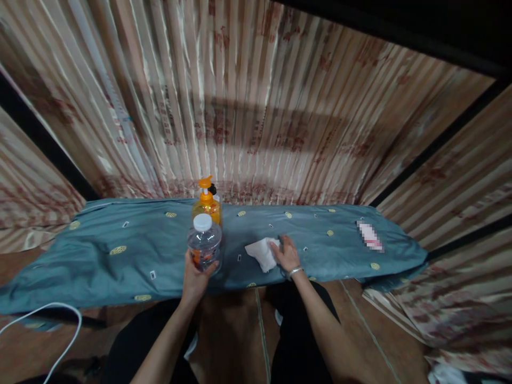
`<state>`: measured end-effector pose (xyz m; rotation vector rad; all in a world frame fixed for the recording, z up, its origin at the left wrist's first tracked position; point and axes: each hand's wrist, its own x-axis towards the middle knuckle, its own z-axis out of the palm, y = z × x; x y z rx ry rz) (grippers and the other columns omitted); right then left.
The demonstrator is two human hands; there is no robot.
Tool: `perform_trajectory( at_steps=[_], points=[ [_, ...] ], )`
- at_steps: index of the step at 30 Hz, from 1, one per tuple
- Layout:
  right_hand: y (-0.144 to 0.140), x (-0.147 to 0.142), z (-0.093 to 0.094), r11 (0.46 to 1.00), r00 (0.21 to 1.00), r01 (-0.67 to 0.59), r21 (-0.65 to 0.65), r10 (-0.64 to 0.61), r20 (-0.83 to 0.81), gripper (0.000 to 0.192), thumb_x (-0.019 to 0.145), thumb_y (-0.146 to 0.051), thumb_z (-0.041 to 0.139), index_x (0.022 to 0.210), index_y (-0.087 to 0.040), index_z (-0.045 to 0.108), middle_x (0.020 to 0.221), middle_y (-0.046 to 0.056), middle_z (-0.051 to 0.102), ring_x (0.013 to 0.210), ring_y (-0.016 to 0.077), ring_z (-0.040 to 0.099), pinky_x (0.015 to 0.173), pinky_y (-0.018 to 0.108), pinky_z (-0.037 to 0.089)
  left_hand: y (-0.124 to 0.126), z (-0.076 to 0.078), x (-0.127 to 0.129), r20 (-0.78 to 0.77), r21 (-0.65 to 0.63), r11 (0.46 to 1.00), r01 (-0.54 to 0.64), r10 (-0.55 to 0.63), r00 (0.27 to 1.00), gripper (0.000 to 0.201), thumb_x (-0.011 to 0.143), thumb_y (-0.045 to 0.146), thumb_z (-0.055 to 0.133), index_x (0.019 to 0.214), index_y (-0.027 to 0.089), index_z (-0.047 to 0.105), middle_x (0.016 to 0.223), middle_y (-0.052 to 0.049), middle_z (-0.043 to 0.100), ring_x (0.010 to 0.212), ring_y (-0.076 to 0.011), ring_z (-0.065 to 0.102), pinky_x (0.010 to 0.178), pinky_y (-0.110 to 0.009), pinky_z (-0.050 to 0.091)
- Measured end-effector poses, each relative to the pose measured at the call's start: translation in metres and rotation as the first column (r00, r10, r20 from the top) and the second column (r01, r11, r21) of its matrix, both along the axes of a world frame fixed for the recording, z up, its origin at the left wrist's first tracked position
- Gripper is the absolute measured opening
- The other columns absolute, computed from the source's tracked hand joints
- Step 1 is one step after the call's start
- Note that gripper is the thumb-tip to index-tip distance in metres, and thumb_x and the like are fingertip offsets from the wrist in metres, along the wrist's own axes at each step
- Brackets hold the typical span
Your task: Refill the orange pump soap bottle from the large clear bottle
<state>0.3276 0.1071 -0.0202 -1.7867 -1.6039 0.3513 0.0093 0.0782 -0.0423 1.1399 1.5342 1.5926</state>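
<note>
Home setting, looks like curtained sleeping nook. Striped satin curtains (pixel 248 106) with red print hang on all sides, dark frame bars (pixel 436 144) between them. Narrow surface under blue-grey patterned sheet (pixel 120 250), bedding-type fabric. Household bits on it: orange pump bottle (pixel 207 205), clear water bottle (pixel 204 242), tissue (pixel 262 252). Brown tiled floor (pixel 236 330) below, white cable (pixel 60 320) trailing at left.

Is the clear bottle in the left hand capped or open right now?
Capped. The clear bottle stands upright in the left hand, and its white cap sits on the neck.
</note>
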Motion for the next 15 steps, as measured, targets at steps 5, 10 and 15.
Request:
perform_trajectory(
  at_steps=[5, 10, 15],
  points=[
    [0.020, -0.014, -0.001, 0.995, 0.997, -0.081, -0.054, 0.080, -0.014, 0.026, 0.096, -0.043, 0.070, 0.104, -0.020, 0.079, 0.105, 0.015, 0.086, 0.111, 0.0353, 0.081, 0.101, 0.044, 0.063, -0.006, 0.008, 0.002, 0.016, -0.036, 0.999, -0.018, 0.018, 1.000, 0.073, 0.059, 0.048, 0.096, 0.117, 0.027, 0.057, 0.120, -0.007, 0.076, 0.112, -0.0307, 0.077, 0.106, -0.053, 0.061],
    [0.017, -0.021, 0.003, 0.991, 0.990, -0.129, -0.025, 0.127, -0.057, 0.028, 0.102, -0.041, 0.062, 0.106, -0.020, 0.079, 0.090, 0.006, 0.084, 0.084, 0.0271, 0.078, 0.081, 0.034, 0.063, -0.010, 0.015, 0.002, 0.004, -0.065, 0.998, -0.024, 0.024, 1.000, 0.073, 0.056, 0.052, 0.095, 0.112, 0.028, 0.056, 0.123, -0.009, 0.075, 0.117, -0.0342, 0.076, 0.111, -0.055, 0.058],
    [0.013, -0.013, 0.008, 0.997, 0.996, -0.075, -0.005, 0.075, 0.057, 0.048, 0.101, -0.035, 0.065, 0.144, -0.013, 0.070, 0.137, 0.022, 0.080, 0.130, 0.0403, 0.072, 0.112, 0.055, 0.056, -0.013, 0.017, 0.002, -0.010, -0.063, 0.998, -0.009, 0.008, 1.000, 0.072, 0.060, 0.052, 0.094, 0.117, 0.028, 0.058, 0.125, -0.009, 0.075, 0.122, -0.0347, 0.074, 0.114, -0.054, 0.056]
  ],
)
